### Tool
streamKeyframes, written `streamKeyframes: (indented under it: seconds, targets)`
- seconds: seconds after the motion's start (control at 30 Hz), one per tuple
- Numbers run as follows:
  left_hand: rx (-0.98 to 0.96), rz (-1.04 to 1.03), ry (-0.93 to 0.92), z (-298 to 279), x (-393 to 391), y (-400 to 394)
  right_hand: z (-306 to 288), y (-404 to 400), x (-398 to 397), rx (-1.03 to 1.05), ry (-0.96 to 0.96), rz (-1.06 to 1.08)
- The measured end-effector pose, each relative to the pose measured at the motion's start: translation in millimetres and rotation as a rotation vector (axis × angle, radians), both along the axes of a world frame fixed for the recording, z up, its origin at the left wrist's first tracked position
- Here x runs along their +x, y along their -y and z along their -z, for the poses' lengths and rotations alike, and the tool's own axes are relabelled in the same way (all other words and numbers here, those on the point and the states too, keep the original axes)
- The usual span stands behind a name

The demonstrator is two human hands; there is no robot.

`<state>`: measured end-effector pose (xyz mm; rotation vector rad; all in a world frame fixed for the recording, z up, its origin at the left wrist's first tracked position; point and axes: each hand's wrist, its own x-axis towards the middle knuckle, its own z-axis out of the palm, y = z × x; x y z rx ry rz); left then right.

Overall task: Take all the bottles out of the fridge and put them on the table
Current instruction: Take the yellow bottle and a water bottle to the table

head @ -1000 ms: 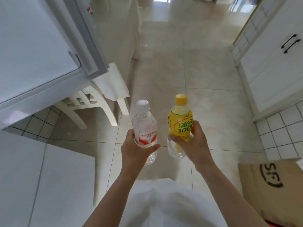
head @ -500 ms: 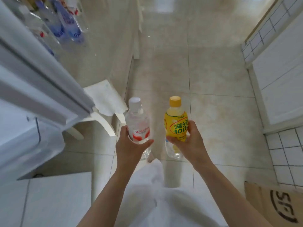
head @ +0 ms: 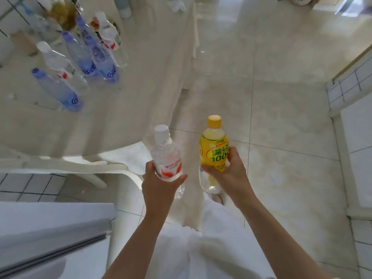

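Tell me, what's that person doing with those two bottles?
The person is carrying drinks to the table. The left hand holds a clear water bottle with a red label, and the right hand holds a yellow lemon drink bottle. Both bottles are upright, above the floor, not set down yet. Several blue-labelled water bottles already stand on the table ahead to the left.
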<state>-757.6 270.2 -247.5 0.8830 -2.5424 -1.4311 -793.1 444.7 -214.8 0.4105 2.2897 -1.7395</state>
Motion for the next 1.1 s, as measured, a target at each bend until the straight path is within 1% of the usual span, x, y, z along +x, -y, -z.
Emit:
streamKeyframes:
  seconds: [0.1,0.27,0.4,0.53,0.7,0.83,0.93,1.1]
  targets:
    - [0.014,-0.093,0.019,5,-33,-3,5,-5,-47,-0.005,0.014,-0.069]
    - [0.116,-0.299,0.019,5,-96,-16,7,-13,-137,0.012,-0.001,-0.261]
    - [0.132,-0.420,-0.025,1,-135,-25,5,-13,-198,0.036,-0.045,-0.428]
    - [0.150,-0.553,-0.081,-3,-169,-26,6,1,-256,0.104,-0.107,-0.572]
    - [0.123,-0.687,-0.097,-3,-191,-7,11,39,-300,0.146,-0.124,-0.696]
    - [0.118,-0.781,-0.111,6,-204,25,15,82,-326,0.119,-0.171,-0.800]
    - [0.099,-0.833,-0.142,12,-219,58,16,122,-343,0.139,-0.212,-0.869]
    - [0.068,-0.897,-0.206,19,-248,130,11,202,-367,0.116,-0.270,-0.985]
